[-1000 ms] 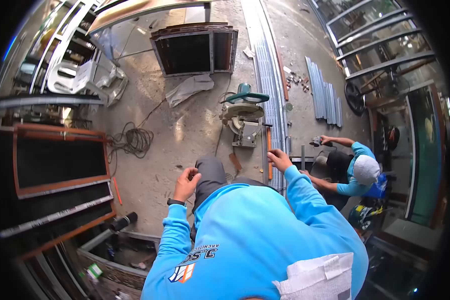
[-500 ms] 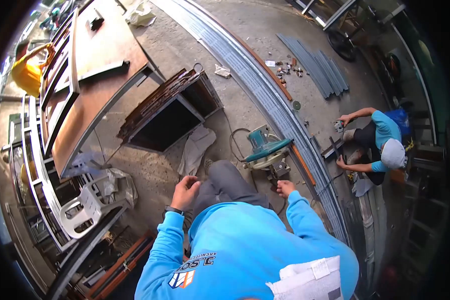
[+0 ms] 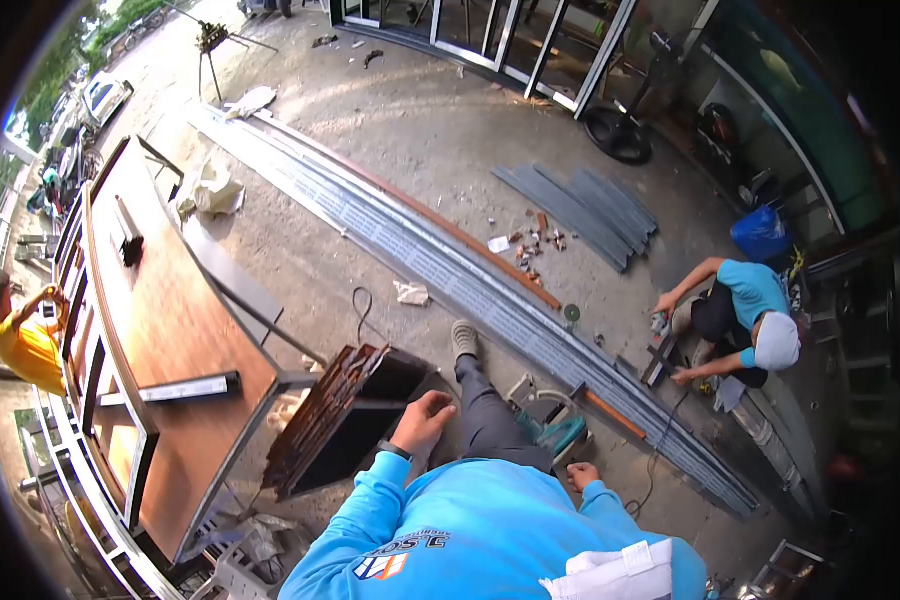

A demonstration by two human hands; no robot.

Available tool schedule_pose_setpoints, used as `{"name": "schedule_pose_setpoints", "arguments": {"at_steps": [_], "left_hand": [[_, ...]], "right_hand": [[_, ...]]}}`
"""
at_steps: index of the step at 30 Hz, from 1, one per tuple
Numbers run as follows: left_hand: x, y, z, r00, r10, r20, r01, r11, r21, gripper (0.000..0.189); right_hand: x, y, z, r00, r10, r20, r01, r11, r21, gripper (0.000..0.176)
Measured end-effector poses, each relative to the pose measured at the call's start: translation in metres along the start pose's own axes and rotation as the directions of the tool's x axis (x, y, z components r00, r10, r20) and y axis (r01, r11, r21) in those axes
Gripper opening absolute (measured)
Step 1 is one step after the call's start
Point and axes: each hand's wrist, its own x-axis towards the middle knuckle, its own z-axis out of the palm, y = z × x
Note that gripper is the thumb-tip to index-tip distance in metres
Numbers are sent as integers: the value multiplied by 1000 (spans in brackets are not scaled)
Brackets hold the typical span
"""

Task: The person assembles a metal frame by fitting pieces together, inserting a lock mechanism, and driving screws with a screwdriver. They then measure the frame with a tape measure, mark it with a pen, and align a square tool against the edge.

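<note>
My left hand (image 3: 422, 424), with a dark band at the wrist, hangs in the air beside my leg. Its fingers are loosely bent and apart from the thumb, and it holds nothing. It is nearest to a stack of dark framed panels (image 3: 355, 420) standing on the floor. Low at my right side, my right hand (image 3: 582, 476) has its fingers curled in, with nothing visible in them. Just beyond it sits a teal cut-off saw (image 3: 560, 434), partly hidden by my leg. I cannot see them touching.
Long metal profiles (image 3: 420, 260) cross the floor ahead. Grey strips (image 3: 585, 215) lie beyond them. A crouching person in blue (image 3: 755, 310) works at the right. A large wooden-topped table (image 3: 185, 340) stands left, with a person in yellow (image 3: 28, 335) behind it.
My view has lifted and shifted forward, and one foot now shows ahead. The saw has slipped partly behind my leg. Both hands sit lower in the view.
</note>
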Motion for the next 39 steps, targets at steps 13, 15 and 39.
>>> {"name": "schedule_pose_setpoints", "arguments": {"at_steps": [13,15,39], "left_hand": [[354,235,-145,993,102,68,-119,932,341,40],[412,251,-165,994,77,72,-100,908,407,40],[1230,567,-449,946,133,295,-251,877,410,36]], "right_hand": [[75,-534,-22,924,-377,-60,373,859,349,30],[92,-585,-16,935,-350,-53,344,866,363,31],[427,-1401,4,975,-215,-47,220,946,240,34]]}}
